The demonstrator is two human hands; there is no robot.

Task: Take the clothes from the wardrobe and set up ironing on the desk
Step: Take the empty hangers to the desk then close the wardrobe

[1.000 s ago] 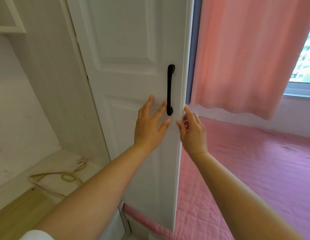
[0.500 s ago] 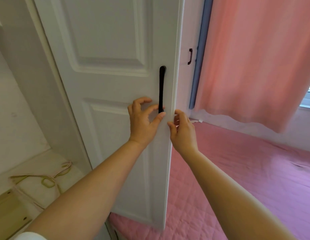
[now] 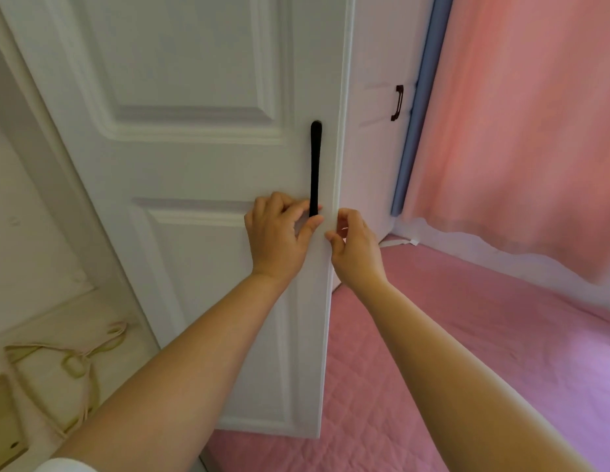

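Note:
The white panelled wardrobe door [image 3: 194,165] stands partly open in front of me, with a long black handle [image 3: 315,165] near its right edge. My left hand [image 3: 279,236] is curled at the handle's lower end, fingers hooked on it and thumb below it. My right hand [image 3: 353,248] pinches the door's free edge just to the right, its fingertips hidden behind the edge. No clothes are in view; the door hides the wardrobe's inside.
A second white door with a small dark handle [image 3: 397,102] lies behind. A pink quilted bed [image 3: 467,352] and a pink curtain [image 3: 518,131] fill the right. At the left, a pale desk surface [image 3: 41,321] carries a looped cream cord [image 3: 75,362].
My left hand's fingers went from flat on the door to curled at the handle. The door swung and the second door behind it came into view.

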